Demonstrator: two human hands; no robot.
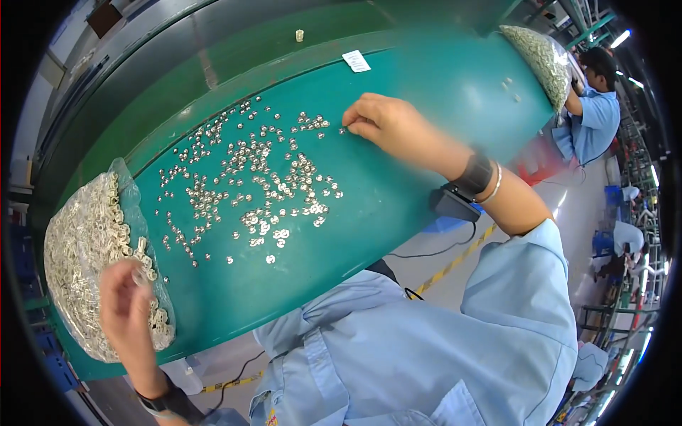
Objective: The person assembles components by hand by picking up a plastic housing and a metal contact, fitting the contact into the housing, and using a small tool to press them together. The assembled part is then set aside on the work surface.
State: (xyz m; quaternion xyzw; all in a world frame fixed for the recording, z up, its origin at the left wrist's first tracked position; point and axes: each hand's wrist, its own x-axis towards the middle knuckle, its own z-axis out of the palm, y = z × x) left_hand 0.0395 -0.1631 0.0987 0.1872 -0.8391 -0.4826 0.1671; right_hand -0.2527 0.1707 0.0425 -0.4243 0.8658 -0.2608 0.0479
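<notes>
My left hand (128, 305) is over the right edge of a clear plastic bag (131, 188) full of small cream plastic parts (82, 241). Its thumb and fingers are curled together around a small pale piece (141, 278), too blurred to name. At the far side of the green table, my right hand (387, 124) has thumb and forefinger drawn together at a small shiny metal part (342, 130). Between the hands, many similar round metal parts (249, 156) lie scattered on the tabletop.
The green tabletop (355, 227) has a raised ledge behind it. A white paper label (356, 61) and one cream part (299, 35) lie toward the back. Another bag of cream parts (540, 60) stands at the far right, near a seated person (597, 117) in blue.
</notes>
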